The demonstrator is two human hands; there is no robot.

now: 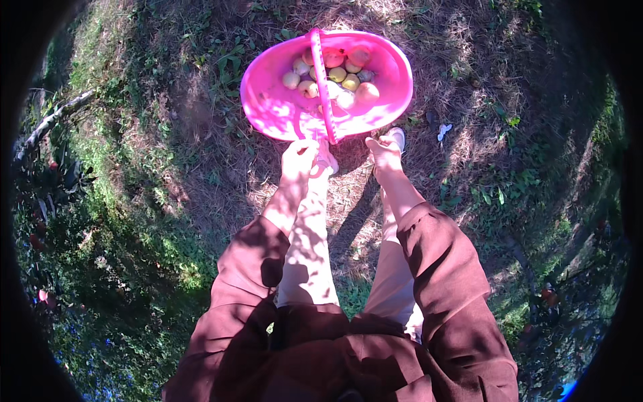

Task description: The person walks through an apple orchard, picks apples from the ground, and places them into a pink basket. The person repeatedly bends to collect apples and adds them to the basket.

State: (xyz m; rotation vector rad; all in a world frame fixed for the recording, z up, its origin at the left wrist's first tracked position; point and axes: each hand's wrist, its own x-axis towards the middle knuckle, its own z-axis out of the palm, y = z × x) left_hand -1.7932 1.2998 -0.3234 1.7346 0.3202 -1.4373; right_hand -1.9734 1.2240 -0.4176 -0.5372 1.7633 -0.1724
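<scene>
A bright pink oval basket [271,95] sits on the ground before me, its arched handle [323,83] crossing the middle. Inside are several apples, among them a reddish one [333,58] and a yellow-green one [337,74]. My left hand [300,157] hangs just at the near side of the basket, left of the handle, with its fingers curled in. My right hand [385,154] is farther right, beyond the near rim, its fingers bent too. Nothing shows in either hand, but the curled fingers hide the palms.
My shoes, such as the right one [397,137], stand close to the basket on dry grass [351,251]. A small white scrap [444,131] lies to the right. At far left are a pale branch [55,118] and leafy growth with reddish fruit [44,296].
</scene>
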